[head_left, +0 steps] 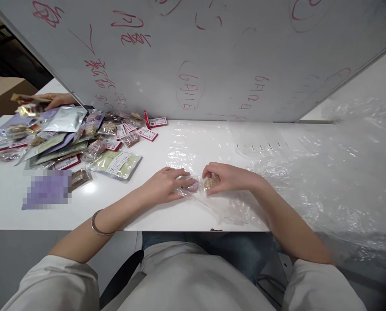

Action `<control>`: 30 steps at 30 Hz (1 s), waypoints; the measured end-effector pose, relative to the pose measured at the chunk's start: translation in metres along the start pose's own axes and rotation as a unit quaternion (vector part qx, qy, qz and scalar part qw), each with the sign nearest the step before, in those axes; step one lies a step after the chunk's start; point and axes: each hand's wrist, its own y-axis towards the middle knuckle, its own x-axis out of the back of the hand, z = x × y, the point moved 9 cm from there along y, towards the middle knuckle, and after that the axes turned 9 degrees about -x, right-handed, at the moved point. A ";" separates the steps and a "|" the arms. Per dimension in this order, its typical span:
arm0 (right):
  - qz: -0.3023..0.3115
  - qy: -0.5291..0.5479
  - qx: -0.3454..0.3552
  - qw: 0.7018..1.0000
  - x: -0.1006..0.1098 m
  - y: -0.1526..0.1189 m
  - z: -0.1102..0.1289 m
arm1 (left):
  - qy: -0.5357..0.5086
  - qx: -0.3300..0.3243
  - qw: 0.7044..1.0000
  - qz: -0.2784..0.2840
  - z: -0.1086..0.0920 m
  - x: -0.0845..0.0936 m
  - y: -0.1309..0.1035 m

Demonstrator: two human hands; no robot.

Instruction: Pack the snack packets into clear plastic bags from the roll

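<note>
My left hand reaches in with thumb and fingers closed about a small pink snack packet in clear wrapping. Part of that packet is hidden under the fingers. Just to its right, my right hand curls its fingers round a tan, grainy snack packet. Both packets are low over the white table, a small gap apart. A thin, clear plastic bag lies crumpled below and to the right of them, close to my right forearm.
A heap of snack packets, red-and-white boxes and foil pouches covers the table's left. Another person's hand is behind it, near a gold-coloured packet. A whiteboard stands across the back. Clear plastic sheeting spreads over the right side.
</note>
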 end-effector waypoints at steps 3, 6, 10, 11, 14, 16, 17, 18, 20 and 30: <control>-0.009 0.027 0.014 0.999 -0.004 0.004 0.005 | -0.051 0.032 0.996 -0.062 0.006 0.004 0.000; -0.027 0.076 0.002 0.997 -0.003 0.004 0.006 | -0.135 0.101 0.977 -0.130 0.017 0.009 0.000; 0.012 0.148 -0.001 0.989 0.003 -0.002 0.005 | -0.177 0.180 0.956 -0.152 0.026 0.010 -0.001; 0.029 0.159 -0.001 0.987 0.005 -0.004 0.004 | -0.168 0.195 0.955 -0.146 0.027 0.009 -0.002; 0.066 0.177 -0.001 0.982 0.010 -0.009 0.003 | -0.134 0.218 0.958 -0.127 0.028 0.008 -0.002; 0.056 0.149 -0.018 0.987 0.010 -0.009 0.000 | -0.121 0.220 0.961 -0.119 0.028 0.006 -0.001; 0.040 0.122 -0.024 0.991 0.011 -0.008 0.000 | -0.113 0.218 0.963 -0.113 0.028 0.005 0.000; 0.017 0.093 -0.031 0.995 0.011 -0.006 -0.001 | -0.100 0.214 0.966 -0.107 0.028 0.002 0.000; -0.028 0.041 -0.044 0.998 0.012 -0.001 -0.003 | -0.037 0.201 0.972 -0.112 0.028 0.003 0.001; -0.262 -0.157 0.063 0.950 0.019 -0.015 0.038 | 0.145 -0.099 0.984 -0.017 -0.025 -0.012 0.014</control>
